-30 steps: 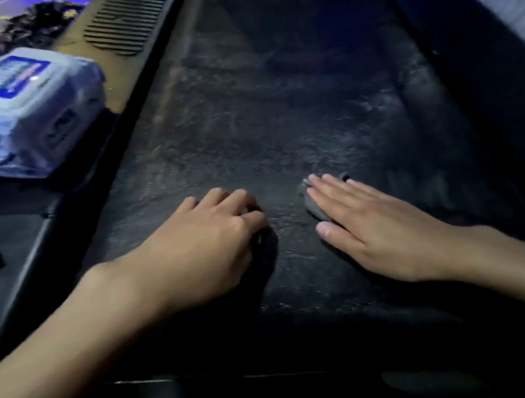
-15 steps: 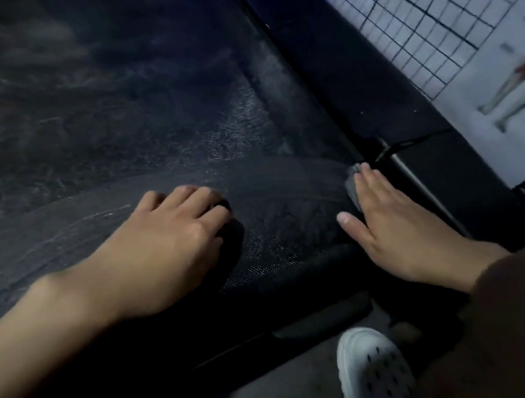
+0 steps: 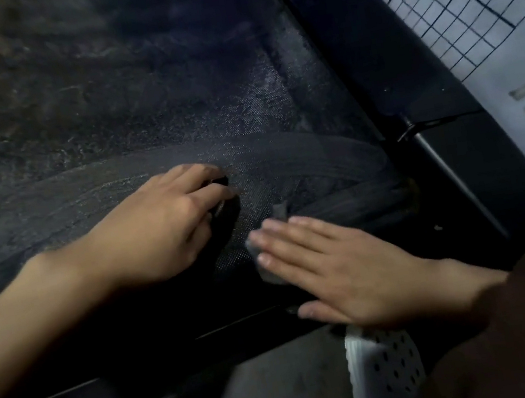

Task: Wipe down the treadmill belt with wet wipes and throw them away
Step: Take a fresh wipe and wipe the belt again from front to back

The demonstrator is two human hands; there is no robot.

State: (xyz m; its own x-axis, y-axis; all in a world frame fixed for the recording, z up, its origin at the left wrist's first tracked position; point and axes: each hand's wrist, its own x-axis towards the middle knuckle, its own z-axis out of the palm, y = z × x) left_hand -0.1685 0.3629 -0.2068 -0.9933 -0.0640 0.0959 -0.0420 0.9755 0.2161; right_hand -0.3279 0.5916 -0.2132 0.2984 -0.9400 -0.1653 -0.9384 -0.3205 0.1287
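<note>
The black treadmill belt (image 3: 102, 121) fills the upper view, dusty further up and streaked near my hands. My right hand (image 3: 345, 265) lies flat with straight fingers on a grey wet wipe (image 3: 268, 276), pressing it onto the belt near the rear edge; only the wipe's edges show beside the fingers. My left hand (image 3: 161, 222) rests on the belt just left of it, its fingers curled around a small dark wad (image 3: 225, 206), apparently a soiled wipe, mostly hidden under the fingers.
The black side rail (image 3: 389, 73) runs along the belt's right edge, with a white gridded poster (image 3: 465, 8) beyond it. The treadmill's rear end cap (image 3: 143, 368) lies below my hands. My white perforated shoe (image 3: 383, 369) stands on the floor behind it.
My right hand has slid the grey wipe from the belt's right edge back left toward my left hand. The view swung right earlier, and the wipes pack left the frame.
</note>
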